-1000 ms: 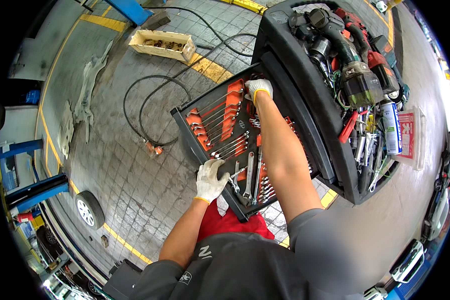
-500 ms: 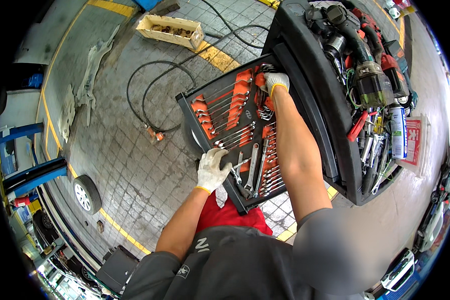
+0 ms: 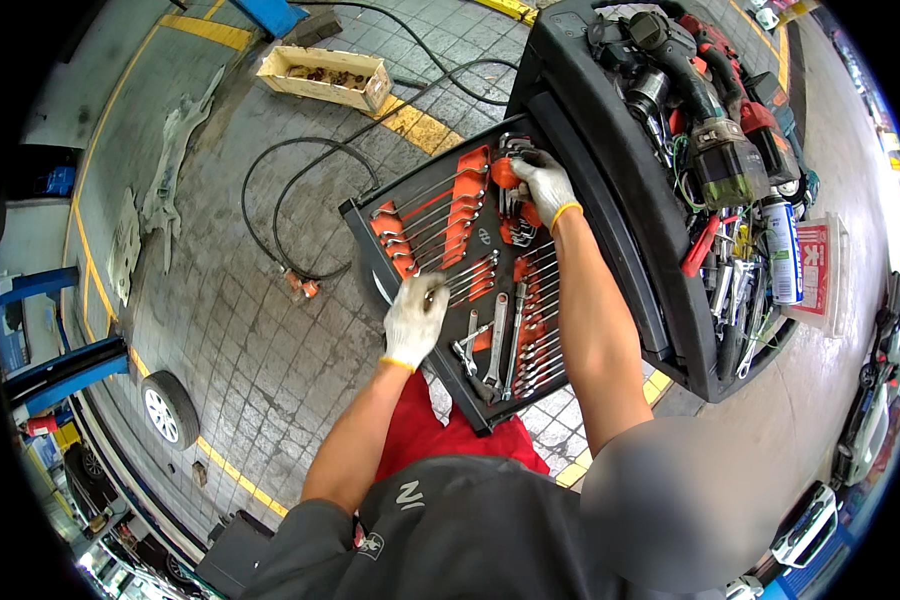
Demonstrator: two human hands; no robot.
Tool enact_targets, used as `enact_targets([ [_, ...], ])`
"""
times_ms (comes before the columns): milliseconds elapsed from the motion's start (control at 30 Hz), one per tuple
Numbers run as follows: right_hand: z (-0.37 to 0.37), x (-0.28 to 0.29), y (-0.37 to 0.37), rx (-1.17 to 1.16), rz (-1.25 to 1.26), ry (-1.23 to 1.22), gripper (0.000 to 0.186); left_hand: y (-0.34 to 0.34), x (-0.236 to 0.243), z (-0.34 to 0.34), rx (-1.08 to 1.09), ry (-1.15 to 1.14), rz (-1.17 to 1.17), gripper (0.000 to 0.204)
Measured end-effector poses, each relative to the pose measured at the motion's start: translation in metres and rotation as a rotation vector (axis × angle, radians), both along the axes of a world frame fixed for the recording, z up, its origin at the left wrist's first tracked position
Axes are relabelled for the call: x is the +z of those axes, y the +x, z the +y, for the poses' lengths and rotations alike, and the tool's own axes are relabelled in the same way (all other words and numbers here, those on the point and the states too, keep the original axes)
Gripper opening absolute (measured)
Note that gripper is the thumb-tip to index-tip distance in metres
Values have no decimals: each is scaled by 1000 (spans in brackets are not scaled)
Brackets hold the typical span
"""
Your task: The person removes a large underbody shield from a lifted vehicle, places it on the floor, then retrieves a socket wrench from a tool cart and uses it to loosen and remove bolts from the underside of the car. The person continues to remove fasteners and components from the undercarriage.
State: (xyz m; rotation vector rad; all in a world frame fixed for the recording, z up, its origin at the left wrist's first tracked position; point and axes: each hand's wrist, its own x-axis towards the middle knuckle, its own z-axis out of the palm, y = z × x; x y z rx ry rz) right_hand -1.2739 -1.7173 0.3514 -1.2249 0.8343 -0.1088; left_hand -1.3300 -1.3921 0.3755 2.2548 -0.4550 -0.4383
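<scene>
An open tool drawer [image 3: 358, 212] lies in front of me. At its far right corner, my gloved right hand [image 3: 544, 186] is closed on an orange hex key holder [image 3: 506, 173], with metal keys around it. My gloved left hand [image 3: 416, 320] is curled above the drawer's near left edge. A dark spot shows at its fingers, but what they hold, if anything, is unclear. Combination wrenches [image 3: 432, 212] lie in orange racks. An adjustable wrench [image 3: 497, 335] and a ratchet [image 3: 515, 335] lie in the near part, beside a row of smaller wrenches [image 3: 540, 345].
Power tools [image 3: 720, 150], a spray can [image 3: 783, 250] and red-handled pliers [image 3: 705, 245] crowd the black cart top [image 3: 560, 60] on the right. On the tiled floor are a long box [image 3: 370, 90] with small parts, a looping black cable [image 3: 255, 190] and a wheel [image 3: 170, 410].
My left hand has drawn back from over the loose tools, its fingers now curled. My right hand has shifted slightly nearer, and the orange holder shows at its fingers. The view has shifted slightly.
</scene>
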Motion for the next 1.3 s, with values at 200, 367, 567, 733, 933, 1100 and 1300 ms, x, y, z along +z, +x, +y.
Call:
enact_targets([
  [200,17,27,-17,233,-57,-170,45,107,26,-106,-57,-179,-5,54],
  [367,11,35,-26,350,-95,-387,39,148,23,-146,-275,-85,86,56],
  [567,7,73,-21,463,105,-1075,28,138,21,-148,-342,-51,48,57],
  [733,6,89,-15,697,43,-1436,17,127,21,-152,-326,-44,25,44],
  [933,3,96,-20,803,25,-1550,14,126,22,-156,-309,-43,7,40],
  [1100,-2,105,-10,788,98,-1577,17,122,24,-166,-240,-2,-12,39],
  [1300,2,106,-9,746,77,-1642,21,130,26,-169,-274,35,-42,42],
])
